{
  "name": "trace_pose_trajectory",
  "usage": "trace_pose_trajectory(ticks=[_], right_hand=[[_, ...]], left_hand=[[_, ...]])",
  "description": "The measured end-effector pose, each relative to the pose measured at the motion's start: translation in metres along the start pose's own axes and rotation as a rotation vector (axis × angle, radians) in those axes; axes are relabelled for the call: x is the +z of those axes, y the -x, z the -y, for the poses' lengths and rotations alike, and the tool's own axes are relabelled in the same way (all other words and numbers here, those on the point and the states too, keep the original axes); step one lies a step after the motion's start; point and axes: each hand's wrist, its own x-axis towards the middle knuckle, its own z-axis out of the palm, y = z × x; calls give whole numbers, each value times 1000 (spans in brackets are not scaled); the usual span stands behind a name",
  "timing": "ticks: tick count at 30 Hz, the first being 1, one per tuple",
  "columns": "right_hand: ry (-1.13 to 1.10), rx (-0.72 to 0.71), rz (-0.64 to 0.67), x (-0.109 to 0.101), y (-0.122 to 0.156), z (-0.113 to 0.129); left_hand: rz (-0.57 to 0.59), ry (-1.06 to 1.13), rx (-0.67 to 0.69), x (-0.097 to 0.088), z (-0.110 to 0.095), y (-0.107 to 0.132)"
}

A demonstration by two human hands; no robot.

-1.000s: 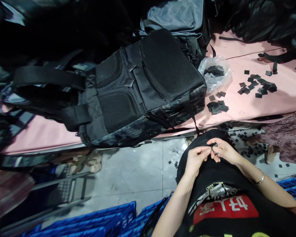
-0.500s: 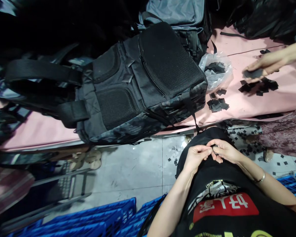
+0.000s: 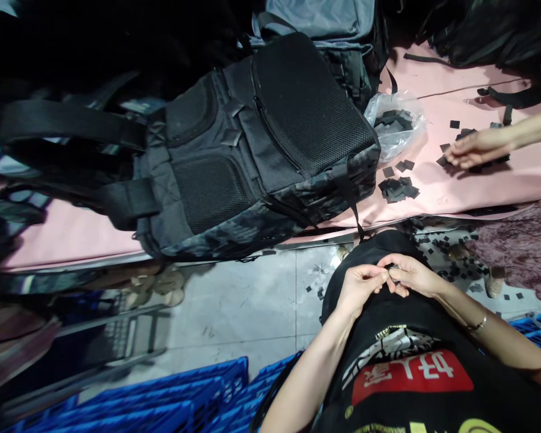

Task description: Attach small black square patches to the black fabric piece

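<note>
In my lap, above the black apron (image 3: 379,313), both hands meet with their fingertips pinched together. My left hand (image 3: 359,285) pinches at the edge of a small black piece (image 3: 394,269), mostly covered by fingers. My right hand (image 3: 412,275) closes on the same piece from the other side. Beyond them, on the pink-covered table (image 3: 451,186), a large black backpack (image 3: 270,144) lies with its padded back up. To its right sits a loose pile of small black squares (image 3: 397,189), nearest to my hands.
A clear plastic bag (image 3: 397,141) holds more black squares. A co-worker's hand (image 3: 478,147) is over another pile at the right. Further bags (image 3: 315,24) stand behind. Blue plastic crates (image 3: 184,391) are below, and squares litter the tiled floor (image 3: 252,300).
The co-worker's hand has put down the stack of black squares and now lies open over the pile. My hands keep almost the same pinched pose. The view has shifted slightly.
</note>
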Motion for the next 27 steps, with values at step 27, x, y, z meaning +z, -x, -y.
trace_pose_trajectory(ticks=[27], right_hand=[[570,-256,-598,16,5,-12]], left_hand=[[-332,-278,205,6,18,-1]])
